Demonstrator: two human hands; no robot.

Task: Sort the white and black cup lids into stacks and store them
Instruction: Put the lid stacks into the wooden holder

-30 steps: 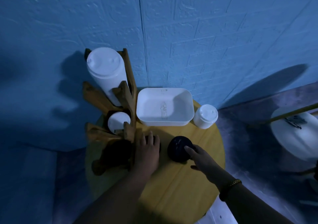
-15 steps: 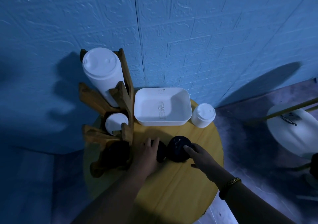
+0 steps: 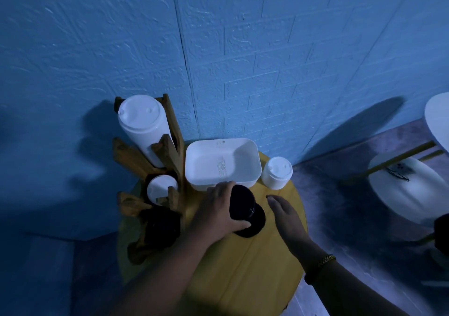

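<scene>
In the wooden rack (image 3: pixel 175 143) at the table's left edge we count three slots in use. A tall stack of white lids (image 3: pixel 143 126) leans in the top one. A shorter white stack (image 3: pixel 160 189) sits in the middle, and a dark stack (image 3: pixel 160 223) lies in the lowest, too shadowed to make out further. Just right of the rack sits a white rectangular tub (image 3: pixel 245 155) with rounded corners, its smooth bottom showing a faint embossed mark. A short white lid stack (image 3: pixel 277 172) stands upright just beside the tub's right end.

The left hand (image 3: pixel 218 208) grips the stack of black lids (image 3: pixel 240 202) in front of the tub, with fingers and thumb curled round it. The stack is tilted, and its lower end meets a black lid (image 3: pixel 255 225) lying flat on the table. The right hand (image 3: pixel 286 216) lies open just right of them with fingers relaxed, holding nothing. A gold chain bracelet (image 3: pixel 326 259) circles its wrist.

All of this rests on a round table (image 3: pixel 255 279) of yellow wood, with a seam running along its boards. It is pushed close to a blue wall (image 3: pixel 243 60) with a rough, brick-patterned relief and one dark vertical seam. Hard shadows fall across the wall. To the right we see a greyish-purple floor (image 3: pixel 340 194) and a white rounded object (image 3: pixel 408 189) crossed by a yellow rod — we cannot tell what it is.
</scene>
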